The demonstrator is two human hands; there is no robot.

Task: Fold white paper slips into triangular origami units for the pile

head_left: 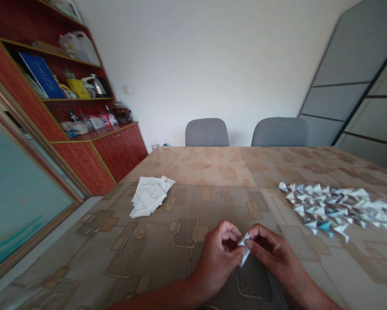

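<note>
Your left hand and right hand both pinch the folded paper, which sits between them, over the table. Farther off, to your left, lies a paper stack; to your right, a cluster of folded pieces. Chairs stand beyond.

Looks like thin, matt paper in the folded piece, in the stack of printed slips and in the cluster of creased shapes. Shows a smooth, faintly glossy, plastic-like finish on the table covering. Reads as matt cloth on the chair backs, glossy wood on the cabinet, shiny metal on the kettle, translucent plastic on the jugs, smooth matt paint on the wall.
</note>
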